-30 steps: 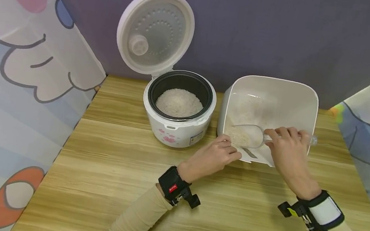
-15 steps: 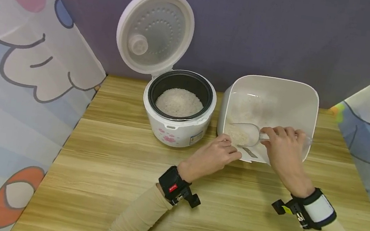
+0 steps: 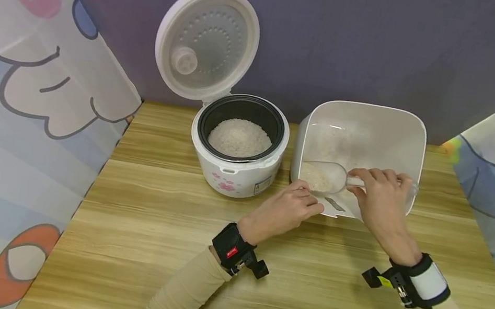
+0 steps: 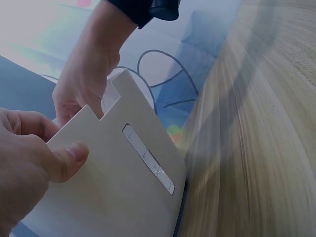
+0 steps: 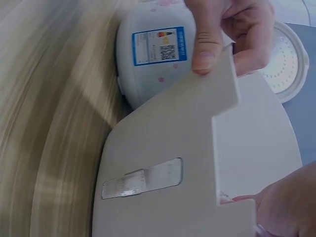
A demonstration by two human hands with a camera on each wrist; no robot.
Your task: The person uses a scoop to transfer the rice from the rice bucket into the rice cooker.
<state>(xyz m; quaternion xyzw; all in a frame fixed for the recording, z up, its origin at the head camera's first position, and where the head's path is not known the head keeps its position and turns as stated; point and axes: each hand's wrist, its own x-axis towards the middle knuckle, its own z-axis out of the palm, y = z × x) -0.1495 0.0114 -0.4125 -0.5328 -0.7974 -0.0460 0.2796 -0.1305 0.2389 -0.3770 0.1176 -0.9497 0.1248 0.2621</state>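
Note:
A white rice bin [image 3: 373, 135] stands at the right of the table, its top uncovered. My left hand [image 3: 286, 207] pinches the bin's near left rim; in the left wrist view the thumb [image 4: 74, 154] lies on the outer wall with the fingers inside. My right hand [image 3: 383, 200] reaches into the bin and grips the handle of a clear scoop [image 3: 336, 176], whose bowl points left and lies in the rice [image 3: 312, 177] at the left side. In the right wrist view the bin's front wall [image 5: 163, 148] hides most of the scoop.
To the left of the bin stands a white rice cooker [image 3: 214, 168] with its lid [image 3: 208, 43] raised. White rice [image 3: 240, 137] lies in its dark inner pot [image 3: 212, 118]. A dark wall [image 3: 353, 42] rises behind, and cartoon-printed sheets [image 3: 47, 94] flank the wooden table [image 3: 135, 212].
My right hand has moved a little left with the scoop, pushing its bowl into the rice by the bin's left wall. The left hand keeps its place on the rim.

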